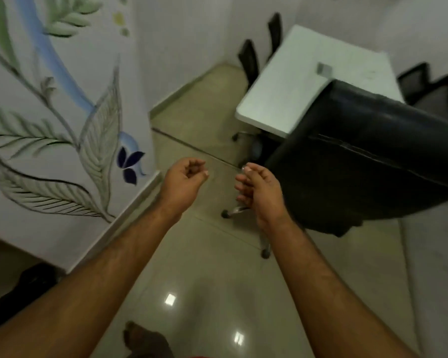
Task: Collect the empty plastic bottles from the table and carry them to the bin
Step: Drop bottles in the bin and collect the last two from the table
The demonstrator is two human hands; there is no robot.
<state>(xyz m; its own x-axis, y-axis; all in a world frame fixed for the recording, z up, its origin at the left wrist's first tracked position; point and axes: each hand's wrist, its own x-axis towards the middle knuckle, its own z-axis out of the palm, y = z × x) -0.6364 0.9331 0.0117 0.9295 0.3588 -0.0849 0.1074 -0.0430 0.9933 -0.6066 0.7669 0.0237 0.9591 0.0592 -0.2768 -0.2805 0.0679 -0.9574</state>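
- Left hand (183,180): loosely curled, empty.
- Right hand (259,192): half-open, empty.
- Table (290,94): ahead, beyond our right hand; no bottles visible.
- Step, we judge: approaching; next, find bottles.

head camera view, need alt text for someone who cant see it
Two bare hands, the left hand loosely curled and the right hand half open, reach out empty over a glossy beige tiled floor. Ahead stand a black leather office chair and a white rectangular table; no bottles are visible.
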